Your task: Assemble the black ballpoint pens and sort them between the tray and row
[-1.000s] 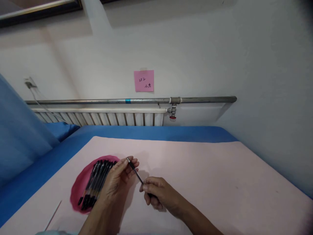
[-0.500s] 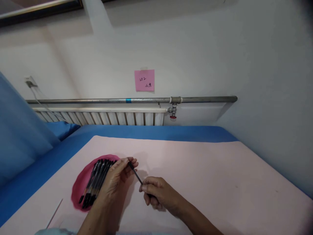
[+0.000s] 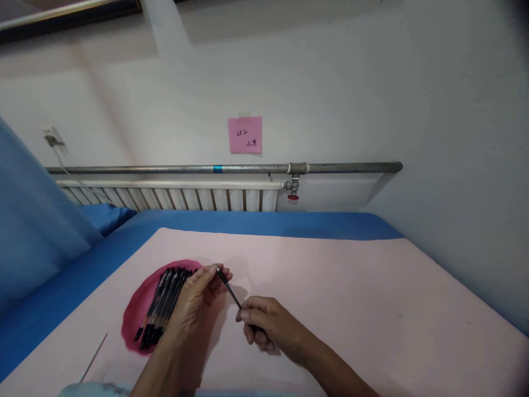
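A slim dark pen point(image 3: 230, 290) slants between my two hands, above the pale pink sheet. My right hand point(image 3: 266, 322) is closed around its lower part, hiding that end. The fingertips of my left hand point(image 3: 201, 286) pinch the pen's upper end, where a small pale tip shows. Just left of that hand lies a bright pink scalloped plate point(image 3: 133, 314) holding several black pens point(image 3: 165, 303) side by side. My left wrist and forearm cover part of the plate's right side.
A thin white stick point(image 3: 93, 355) lies left of the plate. The pink sheet point(image 3: 330, 286) covers a blue surface point(image 3: 264, 222). Behind are a white radiator point(image 3: 206, 198), a pipe point(image 3: 351, 167) with a red-handled valve point(image 3: 293, 197), and a blue curtain point(image 3: 33, 220) at left.
The pen's upper end sits slightly higher at my left fingertips, and a pale tip shows there now. Both hands stay nearly in place.
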Tool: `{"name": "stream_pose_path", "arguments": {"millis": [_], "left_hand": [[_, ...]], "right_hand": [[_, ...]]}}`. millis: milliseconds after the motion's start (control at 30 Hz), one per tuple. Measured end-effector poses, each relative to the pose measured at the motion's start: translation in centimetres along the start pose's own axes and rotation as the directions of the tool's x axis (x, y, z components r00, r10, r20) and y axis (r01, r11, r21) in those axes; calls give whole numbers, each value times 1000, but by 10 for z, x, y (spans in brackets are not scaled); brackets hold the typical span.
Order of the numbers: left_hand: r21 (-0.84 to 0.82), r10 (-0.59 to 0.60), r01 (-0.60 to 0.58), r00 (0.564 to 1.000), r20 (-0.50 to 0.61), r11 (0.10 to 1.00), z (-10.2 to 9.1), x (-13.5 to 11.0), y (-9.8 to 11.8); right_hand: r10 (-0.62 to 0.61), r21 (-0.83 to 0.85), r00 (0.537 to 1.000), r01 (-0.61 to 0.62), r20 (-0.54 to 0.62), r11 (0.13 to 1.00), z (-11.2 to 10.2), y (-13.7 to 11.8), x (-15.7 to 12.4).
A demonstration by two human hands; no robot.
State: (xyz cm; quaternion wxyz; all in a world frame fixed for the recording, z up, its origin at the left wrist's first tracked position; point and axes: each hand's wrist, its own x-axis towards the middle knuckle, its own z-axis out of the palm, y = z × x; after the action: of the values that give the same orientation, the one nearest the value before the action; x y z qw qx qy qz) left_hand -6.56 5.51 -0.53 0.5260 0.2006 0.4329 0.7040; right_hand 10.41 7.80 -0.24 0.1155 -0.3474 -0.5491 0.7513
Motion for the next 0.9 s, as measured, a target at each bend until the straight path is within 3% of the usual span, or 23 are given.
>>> {"name": "stream_pose_path", "arguments": {"millis": [167, 367, 533, 633, 733, 900], "left_hand": [[-25, -15, 13, 998, -63, 1000, 4, 0, -1], [2, -36, 36, 999, 3, 999, 6, -3, 3], [-117, 41, -65, 979, -199, 991, -7, 6, 19], [-212, 35, -92, 966, -256, 973, -16, 10, 29], [-182, -7, -25, 984, -176, 983, -16, 6, 31], [50, -134, 133, 991, 10, 990, -2, -4, 20]], "right_hand": [[-18, 0, 1000, 18, 17, 1000, 0, 1, 0], [-7, -7, 1000, 7, 26, 1000, 0, 1, 0], [33, -90, 998, -28, 52, 996, -1, 0, 0], [41, -98, 999, -38, 26, 994, -2, -2, -1], [14, -64, 1000, -14, -3, 998, -2, -3, -2], [-8, -57, 1000, 9, 9, 998, 0, -2, -2]]}}
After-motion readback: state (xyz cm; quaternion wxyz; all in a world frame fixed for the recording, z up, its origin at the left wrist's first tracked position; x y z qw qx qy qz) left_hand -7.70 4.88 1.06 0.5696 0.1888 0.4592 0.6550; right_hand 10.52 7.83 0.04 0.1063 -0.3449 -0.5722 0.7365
